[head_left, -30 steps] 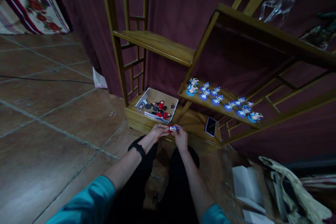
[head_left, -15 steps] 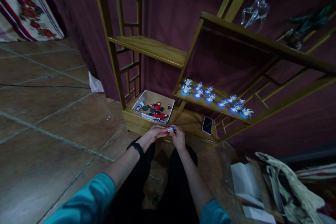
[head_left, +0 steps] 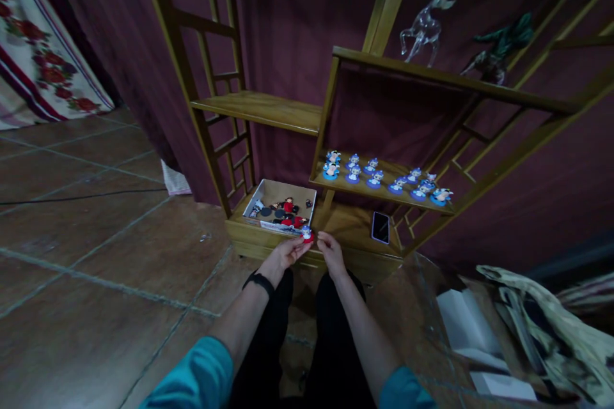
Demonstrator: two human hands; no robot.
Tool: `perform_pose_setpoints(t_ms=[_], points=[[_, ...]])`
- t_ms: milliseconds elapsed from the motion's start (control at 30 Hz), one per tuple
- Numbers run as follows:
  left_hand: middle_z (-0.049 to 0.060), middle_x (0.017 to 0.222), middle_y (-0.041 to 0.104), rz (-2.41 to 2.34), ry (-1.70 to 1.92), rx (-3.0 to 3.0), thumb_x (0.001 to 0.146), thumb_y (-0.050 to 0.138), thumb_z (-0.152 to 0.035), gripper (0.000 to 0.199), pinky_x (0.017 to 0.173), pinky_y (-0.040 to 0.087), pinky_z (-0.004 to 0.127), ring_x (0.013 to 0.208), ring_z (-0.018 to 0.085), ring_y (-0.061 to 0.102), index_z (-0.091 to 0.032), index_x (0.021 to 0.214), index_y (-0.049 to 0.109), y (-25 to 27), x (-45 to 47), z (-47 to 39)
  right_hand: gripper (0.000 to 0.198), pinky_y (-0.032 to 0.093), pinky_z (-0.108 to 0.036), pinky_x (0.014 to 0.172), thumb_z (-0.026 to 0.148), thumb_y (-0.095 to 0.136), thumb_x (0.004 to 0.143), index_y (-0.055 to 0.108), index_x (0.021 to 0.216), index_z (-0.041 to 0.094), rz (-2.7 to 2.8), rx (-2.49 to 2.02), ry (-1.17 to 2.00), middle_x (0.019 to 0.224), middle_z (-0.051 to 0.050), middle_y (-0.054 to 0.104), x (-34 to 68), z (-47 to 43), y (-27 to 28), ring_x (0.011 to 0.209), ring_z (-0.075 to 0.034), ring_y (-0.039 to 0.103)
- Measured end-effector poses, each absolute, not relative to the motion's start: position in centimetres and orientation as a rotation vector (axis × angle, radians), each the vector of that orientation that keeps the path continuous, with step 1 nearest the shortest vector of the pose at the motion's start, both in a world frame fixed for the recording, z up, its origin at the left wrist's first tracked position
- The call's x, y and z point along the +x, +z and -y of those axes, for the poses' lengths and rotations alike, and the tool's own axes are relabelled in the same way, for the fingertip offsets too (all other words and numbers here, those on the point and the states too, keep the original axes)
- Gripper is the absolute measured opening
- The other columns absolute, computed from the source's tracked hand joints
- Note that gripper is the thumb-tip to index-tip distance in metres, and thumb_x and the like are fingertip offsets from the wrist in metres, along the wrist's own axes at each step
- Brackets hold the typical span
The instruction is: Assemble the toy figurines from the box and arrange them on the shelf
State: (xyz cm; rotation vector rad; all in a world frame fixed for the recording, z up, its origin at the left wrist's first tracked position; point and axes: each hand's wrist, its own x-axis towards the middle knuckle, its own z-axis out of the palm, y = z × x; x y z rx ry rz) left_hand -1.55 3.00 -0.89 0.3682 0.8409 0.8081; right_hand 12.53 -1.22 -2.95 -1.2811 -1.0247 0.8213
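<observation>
My left hand grips a small figurine by its red round base; its blue-and-white body stands upright on it. My right hand is just to the right of the figurine, apart from it, its fingers loosely bent and seemingly holding nothing. Just beyond my left hand sits a shallow cardboard box with red-and-black figurines and dark round discs lying in it. Several blue-and-white figurines on blue and purple bases line the raised shelf ahead on the right.
A phone lies on the lower wooden board. A bare shelf hangs above the box. Up top stand a clear glass animal and a dark green statue. White boxes and cloth lie on the floor to the right.
The figurine, earlier between both hands and lying sideways, is now upright in my left hand. My right hand has come away from it to the right. The camera view has shifted.
</observation>
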Motion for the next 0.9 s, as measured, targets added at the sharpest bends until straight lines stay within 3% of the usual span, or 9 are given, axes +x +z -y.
perform_pose_setpoints(t_ms=[200, 433, 633, 900], points=[[0.010, 0.075, 0.068, -0.797, 0.806, 0.393, 0.073, 0.057, 0.000, 0.014, 0.068, 0.054, 0.023, 0.069, 0.015, 0.067, -0.008, 0.084, 0.060, -0.9, -1.6, -2.8, 0.034, 0.046, -0.035, 0.084, 0.030, 0.059, 0.066, 0.064, 0.098, 0.019, 1.021, -1.262, 0.883, 0.098, -0.005, 0.066, 13.0, 0.9, -2.8, 0.090, -0.018, 0.060], [0.009, 0.073, 0.068, -0.823, 0.793, 0.473, 0.070, 0.061, 0.000, 0.018, 0.063, 0.055, 0.024, 0.065, 0.016, 0.067, -0.010, 0.084, 0.059, -0.8, -0.8, -2.3, 0.035, 0.051, -0.031, 0.070, 0.034, 0.059, 0.065, 0.063, 0.096, 0.018, 0.964, -1.200, 1.016, 0.092, -0.004, 0.067, 12.4, 1.1, -2.2, 0.080, -0.017, 0.062], [0.005, 0.068, 0.067, -0.855, 0.817, 0.517, 0.065, 0.063, 0.003, 0.021, 0.063, 0.054, 0.023, 0.059, 0.013, 0.065, -0.011, 0.081, 0.060, -1.0, -0.5, -2.2, 0.022, 0.048, -0.026, 0.065, 0.033, 0.061, 0.062, 0.066, 0.076, 0.018, 1.050, -1.268, 1.059, 0.071, 0.001, 0.066, 12.2, 0.2, -2.9, 0.066, -0.014, 0.059], [0.004, 0.063, 0.066, -0.896, 0.834, 0.550, 0.061, 0.064, 0.005, 0.021, 0.060, 0.054, 0.022, 0.057, 0.013, 0.065, -0.011, 0.074, 0.060, -1.1, -0.6, -2.2, 0.024, 0.046, -0.026, 0.061, 0.034, 0.070, 0.051, 0.065, 0.068, 0.017, 0.859, -1.213, 1.252, 0.065, 0.002, 0.065, 12.1, 0.6, -1.8, 0.059, -0.013, 0.058]])
